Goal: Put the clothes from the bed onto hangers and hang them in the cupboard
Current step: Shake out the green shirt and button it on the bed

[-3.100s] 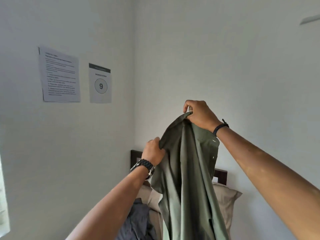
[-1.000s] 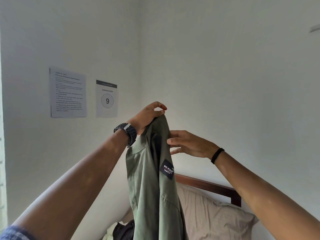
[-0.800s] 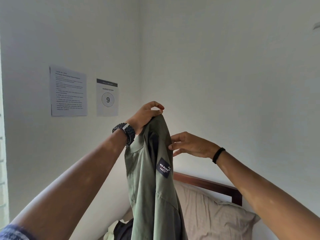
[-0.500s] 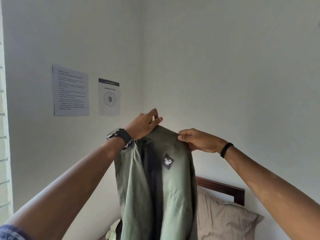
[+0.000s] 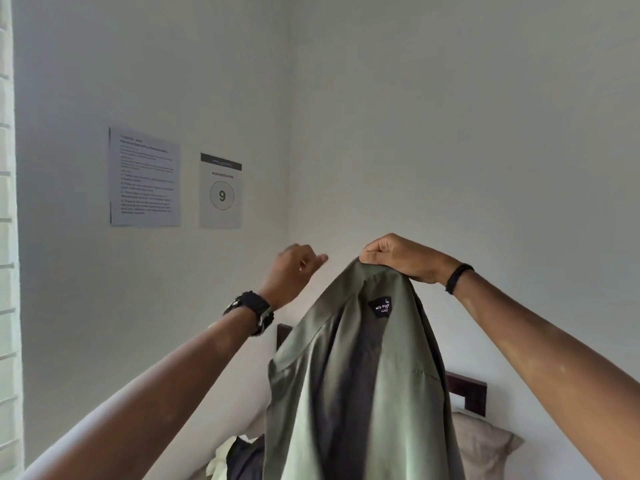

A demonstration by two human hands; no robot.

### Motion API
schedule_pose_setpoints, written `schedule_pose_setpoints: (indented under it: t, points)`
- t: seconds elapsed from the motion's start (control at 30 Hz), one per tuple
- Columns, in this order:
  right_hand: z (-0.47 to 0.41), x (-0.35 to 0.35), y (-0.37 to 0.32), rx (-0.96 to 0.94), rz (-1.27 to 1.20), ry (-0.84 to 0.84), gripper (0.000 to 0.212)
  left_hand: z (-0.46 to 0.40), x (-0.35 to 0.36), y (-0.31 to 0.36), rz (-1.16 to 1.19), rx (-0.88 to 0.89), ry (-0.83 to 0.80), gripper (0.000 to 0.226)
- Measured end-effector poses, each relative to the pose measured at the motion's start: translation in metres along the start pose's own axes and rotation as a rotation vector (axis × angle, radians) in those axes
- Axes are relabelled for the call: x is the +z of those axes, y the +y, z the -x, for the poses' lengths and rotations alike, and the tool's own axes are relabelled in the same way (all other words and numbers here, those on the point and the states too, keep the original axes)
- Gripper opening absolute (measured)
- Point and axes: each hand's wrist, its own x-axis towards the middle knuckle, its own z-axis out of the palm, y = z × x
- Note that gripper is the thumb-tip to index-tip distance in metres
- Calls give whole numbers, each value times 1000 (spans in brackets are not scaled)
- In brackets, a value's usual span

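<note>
An olive-green shirt (image 5: 360, 382) hangs in the air in front of me, its dark inner label facing me. My right hand (image 5: 398, 258) grips the shirt at its top, near the collar. To the left of the shirt, my left hand (image 5: 294, 271) is raised and apart from the cloth, its fingers loosely curled and holding nothing. A dark garment (image 5: 244, 459) and a pale one (image 5: 218, 462) lie on the bed below. No hanger or cupboard is in view.
A dark wooden headboard (image 5: 467, 393) and a beige pillow (image 5: 485, 445) stand behind the shirt. Two printed sheets (image 5: 221, 192) hang on the left wall. A window edge (image 5: 7, 237) runs down the far left.
My left hand has let go of the shirt's top and moved away to the left. My right hand now holds the shirt alone, higher and further right.
</note>
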Motion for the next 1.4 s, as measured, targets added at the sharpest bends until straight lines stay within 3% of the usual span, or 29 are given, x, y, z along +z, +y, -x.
schedule_pose_setpoints:
  t: [0.07,0.2,0.27,0.43,0.57,0.7,0.8,0.93,1.03,1.23,1.3,1.4]
  points:
    - [-2,-2,-3,-16,10,0,51,7,11,9,250,16,-21,21]
    - [-4,-8,-8,-26,3,-1,32,18,26,1,313,-11,-332,25]
    - [-2,-13,-10,-42,30,2,29,20,25,-1,426,-83,-327,18]
    - [14,-20,-7,21,25,-59,13,8,12,-3,290,-93,-128,44]
    - [30,-16,12,234,-136,-224,29,-4,-11,2,108,-7,-98,52]
    - [44,-3,26,340,-39,-318,30,-12,-32,4,-6,-30,-60,46]
    - [54,0,32,371,177,-276,12,-14,-46,2,-61,-39,-27,40]
    - [56,0,31,310,502,-50,14,-6,-57,-3,-171,-47,-61,31]
    - [56,4,21,216,513,135,11,1,-60,-6,-213,-64,-75,14]
    - [56,11,3,8,527,290,34,31,-76,-29,-178,7,-443,45]
    - [58,15,-9,-49,541,290,36,43,-71,-36,-233,-29,-480,43]
    - [59,19,-24,24,734,124,34,56,-55,-42,-255,-112,-456,41]
